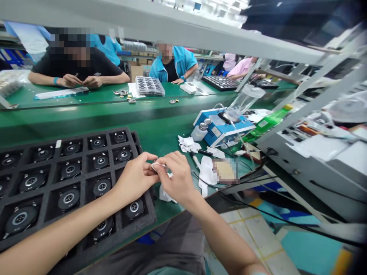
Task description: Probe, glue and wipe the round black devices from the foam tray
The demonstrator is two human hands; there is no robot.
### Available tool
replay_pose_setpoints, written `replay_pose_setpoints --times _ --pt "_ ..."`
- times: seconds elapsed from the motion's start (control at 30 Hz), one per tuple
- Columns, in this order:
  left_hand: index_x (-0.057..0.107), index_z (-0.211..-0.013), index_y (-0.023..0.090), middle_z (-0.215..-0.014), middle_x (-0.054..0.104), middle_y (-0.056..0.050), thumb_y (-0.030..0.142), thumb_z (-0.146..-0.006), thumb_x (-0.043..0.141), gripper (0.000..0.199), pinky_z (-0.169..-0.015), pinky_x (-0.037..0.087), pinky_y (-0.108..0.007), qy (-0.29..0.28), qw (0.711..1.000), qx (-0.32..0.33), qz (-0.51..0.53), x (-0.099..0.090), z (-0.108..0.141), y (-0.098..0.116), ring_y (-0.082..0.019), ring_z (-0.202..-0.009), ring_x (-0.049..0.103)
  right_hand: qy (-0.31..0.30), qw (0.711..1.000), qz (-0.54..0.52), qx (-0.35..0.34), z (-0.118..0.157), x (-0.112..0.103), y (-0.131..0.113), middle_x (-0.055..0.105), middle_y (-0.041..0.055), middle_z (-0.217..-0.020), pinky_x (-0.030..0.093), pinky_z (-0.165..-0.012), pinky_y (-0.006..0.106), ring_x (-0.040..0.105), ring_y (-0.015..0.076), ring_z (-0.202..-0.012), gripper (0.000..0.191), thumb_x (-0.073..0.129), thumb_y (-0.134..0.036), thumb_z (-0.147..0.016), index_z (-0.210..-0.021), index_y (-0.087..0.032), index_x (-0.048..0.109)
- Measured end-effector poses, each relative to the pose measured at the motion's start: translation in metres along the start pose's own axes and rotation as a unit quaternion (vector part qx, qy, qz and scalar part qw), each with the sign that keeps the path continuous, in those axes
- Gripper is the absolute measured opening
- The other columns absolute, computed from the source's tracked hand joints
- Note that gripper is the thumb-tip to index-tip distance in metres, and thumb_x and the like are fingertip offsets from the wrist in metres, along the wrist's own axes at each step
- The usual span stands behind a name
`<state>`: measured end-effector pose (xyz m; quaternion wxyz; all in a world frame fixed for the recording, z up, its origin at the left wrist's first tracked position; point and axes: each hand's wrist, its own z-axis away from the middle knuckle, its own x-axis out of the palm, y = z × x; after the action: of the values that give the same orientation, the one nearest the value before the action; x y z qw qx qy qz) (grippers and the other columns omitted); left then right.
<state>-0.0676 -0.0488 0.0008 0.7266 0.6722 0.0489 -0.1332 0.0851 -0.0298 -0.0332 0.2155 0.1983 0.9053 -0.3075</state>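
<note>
My left hand (134, 175) and my right hand (178, 179) meet over the table, just right of a black foam tray (150, 202). Between my right thumb and fingers is a small piece of white wipe (156, 165). The left fingers are closed around something small and dark, mostly hidden by both hands. Round black watch bodies (134, 208) sit face down in the tray's compartments, their sensor backs showing. Another white wipe (166, 195) lies beneath my right hand.
Crumpled wipes (188, 144), a pump bottle (199, 131), a blue machine (222, 128) with a clear tube, and a green bottle (265, 124) stand to the right. Black cables (258, 177) cross the table edge. Across the green bench (94, 118), a person in black (97, 63) handles small parts.
</note>
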Motion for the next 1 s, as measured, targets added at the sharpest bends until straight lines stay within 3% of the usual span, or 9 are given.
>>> replay_pose_setpoints --times 0.1,0.2,0.33,0.5,0.67,0.77,0.87,0.93,1.0 --pt "0.057 -0.109 0.017 -0.082 0.079 -0.003 0.021 -0.069 0.083 0.048 -0.071 0.059 -0.032 0.014 0.999 -0.017 0.033 -0.003 -0.002 0.003 -0.021 -0.074 0.077 0.041 0.999 -0.012 0.032 -0.010 -0.013 0.026 0.073 0.0040 -0.082 0.047 -0.076 0.035 0.063 0.0191 -0.080 0.019 0.057 -0.029 -0.099 -0.085 -0.021 0.068" --pt "0.057 -0.112 0.016 -0.088 0.081 -0.005 0.022 -0.067 0.087 0.054 -0.077 0.062 -0.034 0.020 0.998 -0.030 0.052 -0.004 -0.006 0.006 -0.021 -0.079 0.078 0.124 0.980 0.046 0.151 -0.029 -0.049 0.089 0.074 0.0059 -0.088 0.049 -0.073 0.032 0.065 0.0190 -0.079 0.024 0.056 -0.038 -0.098 -0.091 -0.019 0.070" --pt "0.057 -0.116 0.016 -0.089 0.081 -0.006 0.020 -0.068 0.087 0.057 -0.078 0.062 -0.035 0.009 0.996 -0.039 0.077 -0.005 -0.009 0.007 -0.020 -0.078 0.078 0.024 0.930 0.237 0.281 -0.067 -0.087 0.174 0.076 0.0110 -0.091 0.049 -0.077 0.034 0.067 0.0233 -0.084 0.029 0.055 -0.033 -0.094 -0.100 -0.013 0.075" --pt "0.056 -0.119 0.015 -0.091 0.081 -0.007 0.019 -0.068 0.087 0.059 -0.078 0.061 -0.034 0.012 0.994 -0.049 0.099 -0.006 -0.007 0.007 -0.019 -0.078 0.077 -0.022 0.910 0.278 0.308 -0.095 -0.077 0.211 0.078 0.0165 -0.108 0.050 -0.087 0.039 0.069 0.0308 -0.101 0.026 0.060 -0.026 -0.087 -0.102 -0.015 0.079" --pt "0.056 -0.118 0.016 -0.092 0.081 -0.006 0.016 -0.068 0.086 0.058 -0.082 0.061 -0.035 0.001 0.991 -0.054 0.118 -0.006 -0.008 0.007 -0.019 -0.082 0.078 -0.053 0.891 0.299 0.338 -0.107 -0.075 0.219 0.078 0.0197 -0.107 0.050 -0.088 0.042 0.070 0.0337 -0.102 0.022 0.064 -0.023 -0.083 -0.096 -0.015 0.080" --pt "0.056 -0.118 0.016 -0.095 0.080 -0.007 0.016 -0.068 0.087 0.059 -0.085 0.061 -0.035 0.000 0.990 -0.052 0.133 -0.005 -0.008 0.007 -0.020 -0.085 0.078 -0.060 0.893 0.299 0.330 -0.102 -0.082 0.209 0.078 0.0176 -0.107 0.050 -0.089 0.040 0.069 0.0308 -0.101 0.022 0.062 -0.024 -0.085 -0.097 -0.016 0.079" --pt "0.055 -0.117 0.015 -0.095 0.080 -0.006 0.011 -0.068 0.084 0.058 -0.084 0.061 -0.035 -0.002 0.987 -0.051 0.149 -0.003 -0.008 0.007 -0.019 -0.086 0.078 -0.020 0.933 0.237 0.271 -0.073 -0.075 0.168 0.077 0.0123 -0.095 0.050 -0.085 0.037 0.068 0.0243 -0.088 0.023 0.058 -0.029 -0.090 -0.095 -0.017 0.076" --pt "0.056 -0.115 0.015 -0.092 0.079 -0.005 0.007 -0.067 0.082 0.056 -0.082 0.061 -0.033 0.001 0.988 -0.051 0.146 -0.001 -0.008 0.007 -0.019 -0.085 0.078 0.014 0.967 0.113 0.226 -0.045 -0.061 0.127 0.074 0.0067 -0.081 0.051 -0.073 0.033 0.064 0.0193 -0.072 0.020 0.061 -0.033 -0.088 -0.087 -0.018 0.073" --pt "0.055 -0.114 0.015 -0.089 0.079 -0.004 0.004 -0.067 0.081 0.055 -0.080 0.061 -0.032 0.005 0.989 -0.049 0.137 0.001 -0.009 0.006 -0.019 -0.084 0.078 -0.010 0.978 -0.011 0.207 -0.023 -0.045 0.083 0.072 0.0031 -0.077 0.048 -0.065 0.030 0.060 0.0159 -0.064 0.018 0.063 -0.036 -0.088 -0.085 -0.020 0.071"
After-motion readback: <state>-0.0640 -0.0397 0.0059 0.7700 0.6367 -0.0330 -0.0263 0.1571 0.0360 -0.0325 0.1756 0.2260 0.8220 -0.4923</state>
